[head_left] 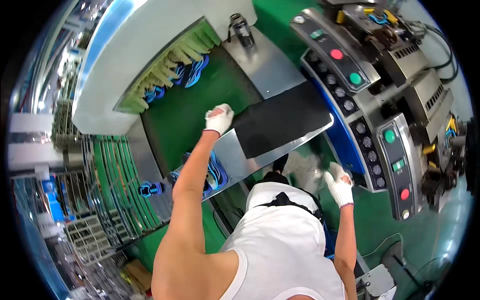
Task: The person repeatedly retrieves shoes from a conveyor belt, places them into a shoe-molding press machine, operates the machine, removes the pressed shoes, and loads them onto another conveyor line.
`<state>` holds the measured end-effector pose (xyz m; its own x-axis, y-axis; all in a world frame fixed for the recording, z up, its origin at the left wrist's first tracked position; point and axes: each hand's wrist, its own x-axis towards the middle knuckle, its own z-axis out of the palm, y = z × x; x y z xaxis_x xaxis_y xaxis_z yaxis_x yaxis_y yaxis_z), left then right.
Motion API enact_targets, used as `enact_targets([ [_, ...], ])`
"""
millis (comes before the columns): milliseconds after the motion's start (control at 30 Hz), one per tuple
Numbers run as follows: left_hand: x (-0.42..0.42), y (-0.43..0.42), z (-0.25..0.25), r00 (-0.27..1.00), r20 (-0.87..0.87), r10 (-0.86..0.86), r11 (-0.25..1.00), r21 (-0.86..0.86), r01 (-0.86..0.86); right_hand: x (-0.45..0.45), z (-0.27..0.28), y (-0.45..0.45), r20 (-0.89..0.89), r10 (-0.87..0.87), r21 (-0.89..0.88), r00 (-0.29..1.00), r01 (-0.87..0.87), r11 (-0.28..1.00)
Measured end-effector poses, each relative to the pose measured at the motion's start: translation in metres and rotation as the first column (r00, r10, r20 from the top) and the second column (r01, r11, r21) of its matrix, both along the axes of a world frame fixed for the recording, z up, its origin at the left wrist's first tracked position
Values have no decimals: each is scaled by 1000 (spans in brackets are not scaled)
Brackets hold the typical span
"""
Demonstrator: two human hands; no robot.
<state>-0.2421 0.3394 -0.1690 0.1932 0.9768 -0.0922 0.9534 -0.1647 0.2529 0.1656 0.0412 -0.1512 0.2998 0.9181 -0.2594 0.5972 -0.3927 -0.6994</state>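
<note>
Steer white-gloved left hand (219, 119), loosely curled, apparently empty, over flat green belt (190, 115), sparing blue-black shoes (216, 171); mind white-gloved right hand (339, 184), half-open, apparently empty, near blue metal panel (343, 141).

You can read no text here: any lettering on the round dials (367, 142), the upper control panel (327, 44), lower control panel (399, 176) or bottle (242, 32) is too small or blurred.

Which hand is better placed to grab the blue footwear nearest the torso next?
Left, I'd say: the left hand is closer to the blue footwear, while the right hand is off beside the gauge panel.
</note>
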Motion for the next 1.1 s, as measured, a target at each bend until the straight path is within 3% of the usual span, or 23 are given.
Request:
enact_targets([
  [67, 10, -24, -22, 983, -68, -169, 982, -94, 162, -36, 8, 75, 58, 127, -15, 990, -127, 992],
  [100, 16, -49, -55, 986, 19, -167, 985, -29, 168, -46, -18, 102, 134, 239, 56, 962, -248, 967],
  [133, 23, -77, -70, 936, -111, -334, 937, -149, 316, -58, -45, 127, 129, 303, 111, 944, -318, 942],
  [167, 20, -108, -100, 936, -47, -349, 937, -25, 349, -79, -47, 150, 77, 296, 9, 952, -298, 955],
  [200, 25, -132, -100, 951, 51, -304, 951, 76, 300, -91, -59, 162, 202, 369, -43, 907, -368, 929],
  [267, 20, -146, -126, 932, 102, -347, 937, 0, 349, -110, -72, 182, 266, 456, -239, 849, -400, 885],
  [300, 18, -145, -133, 935, 93, -342, 940, 19, 342, -110, -92, 181, 272, 462, -212, 844, -416, 884],
  [400, 8, -111, -98, 912, 259, -318, 909, -191, 371, -104, -97, 195, 244, 502, -327, 830, -416, 848],
  [433, 2, -96, -94, 909, 319, -266, 846, -375, 379, -102, -95, 196, 245, 511, -423, 824, -383, 821],
  [500, -15, -46, -89, 914, 384, -129, 747, -569, 344, -96, -70, 203, 177, 388, -288, 905, -329, 899],
  [567, -45, 30, -74, 953, 296, -57, 917, -362, 167, -90, -51, 208, 113, 219, -320, 969, -173, 931],
  [600, -67, 77, -63, 923, 378, 73, 966, -257, 29, -104, -7, 227, 125, 132, -439, 983, -65, 896],
  [633, -91, 122, -75, 978, 198, 71, 997, -15, -70, -76, -36, 202, 198, 187, -371, 962, -103, 923],
  [667, -110, 169, -63, 953, 260, 157, 962, 178, -207, -58, -49, 184, 115, 78, -269, 990, -45, 962],
  [700, -126, 217, -42, 946, 186, 265, 930, 212, -302, -60, -15, 198, 130, 172, -402, 977, -107, 910],
  [733, -152, 265, -41, 947, 242, 211, 896, 340, -286, -42, -25, 180, 169, 133, -419, 977, -51, 907],
  [800, -166, 334, -27, 949, 91, 302, 889, 332, -314, -6, -48, 137, 188, 13, -465, 982, 78, 882],
  [867, -177, 378, -61, 963, 43, 265, 963, 39, -266, 11, -52, 114, 343, 43, -622, 938, 192, 759],
  [900, -169, 383, -61, 955, -115, 273, 960, -32, -279, 17, -56, 101, 360, 21, -613, 933, 220, 759],
  [967, -152, 370, -47, 920, 97, 381, 925, -46, -378, 24, -63, 73, 149, -240, -616, 959, 280, 736],
  [1000, -153, 364, -53, 915, 286, 285, 956, -21, -291, 18, -64, 64, 132, -295, -615, 947, 311, 724],
  [1033, -146, 351, -45, 919, 329, 217, 968, 50, -246, 2, -48, 82, 275, -26, -688, 961, 216, 693],
  [1100, -144, 320, -54, 962, 229, 150, 986, 31, -162, -19, -35, 94, 272, 78, -726, 959, 151, 671],
])
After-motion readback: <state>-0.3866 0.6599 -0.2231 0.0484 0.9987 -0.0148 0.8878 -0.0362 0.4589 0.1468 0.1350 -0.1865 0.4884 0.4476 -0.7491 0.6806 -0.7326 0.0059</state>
